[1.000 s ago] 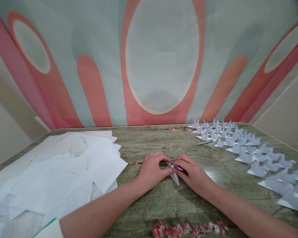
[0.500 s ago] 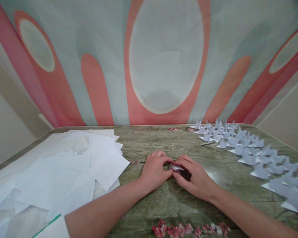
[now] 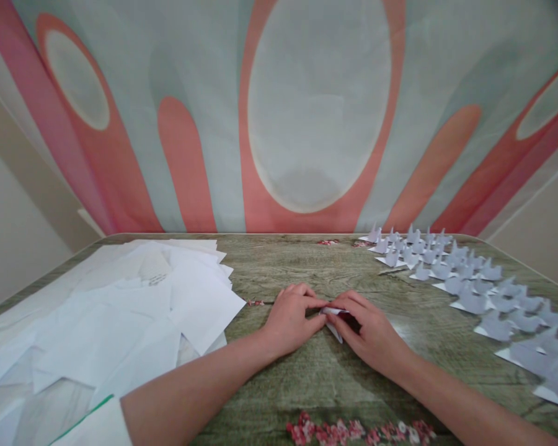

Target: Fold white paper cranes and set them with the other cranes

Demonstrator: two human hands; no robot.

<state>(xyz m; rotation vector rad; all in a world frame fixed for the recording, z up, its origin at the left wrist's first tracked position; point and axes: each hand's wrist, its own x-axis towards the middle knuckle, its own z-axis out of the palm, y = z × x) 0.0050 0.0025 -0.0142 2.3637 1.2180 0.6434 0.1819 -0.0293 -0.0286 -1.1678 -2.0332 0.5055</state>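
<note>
Pinching folded paper (image 3: 335,332), left hand (image 3: 288,319) and right hand (image 3: 371,325) nearly closed, its shape partly hidden.

Paper sheets (image 3: 121,322) and folded birds (image 3: 472,300) make this table (image 3: 265,266) a craft corner.

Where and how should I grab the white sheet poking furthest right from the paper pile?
I'd pinch the white sheet by its pointed right corner, coming from the right, where the left hand is near. The sheet looks flat, and that corner juts past the rest of the paper pile over the table, so it's likely easiest to lift there.
</note>
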